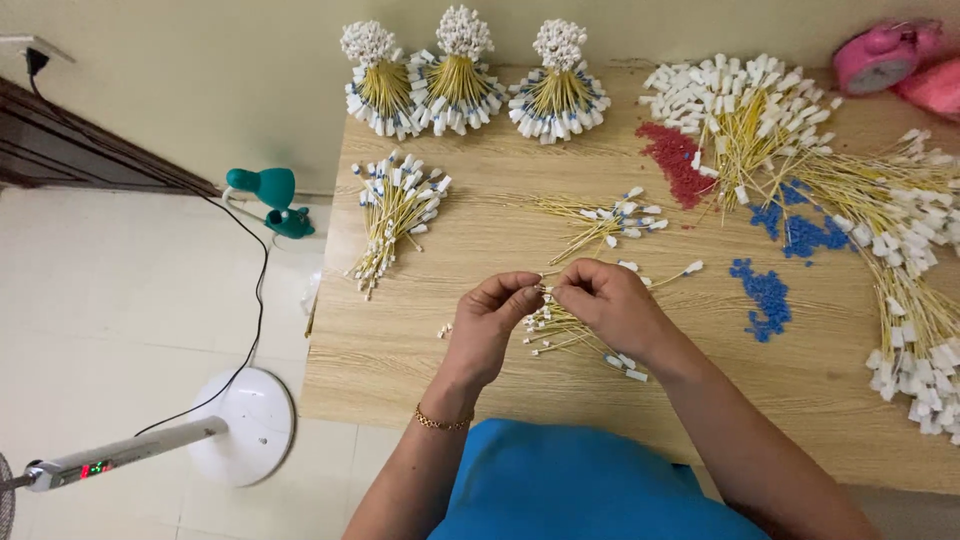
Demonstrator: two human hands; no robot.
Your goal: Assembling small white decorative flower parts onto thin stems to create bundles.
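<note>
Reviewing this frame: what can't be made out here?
- Head view: the small piece pinched between the left hand and right hand is hidden by the fingertips.
- The yellow cables under the right hand are partly covered by it.
- The pink object at top right is cut off by the frame edge.
- The heap of cables along the right runs out of frame.

table [420,340] is light wood grain; cables [395,215] are yellow with white plugs, some tipped blue; three tied bundles [458,70] at the back, same yellow with white heads; loose caps [678,160] in a red patch, more caps [765,292] in blue patches; clock [880,55] is pink; lamp [268,195] is teal; fan base [245,425] white with a black cord; shirt [580,490] bright blue; bracelet [440,422] gold; wall pale cream
</note>
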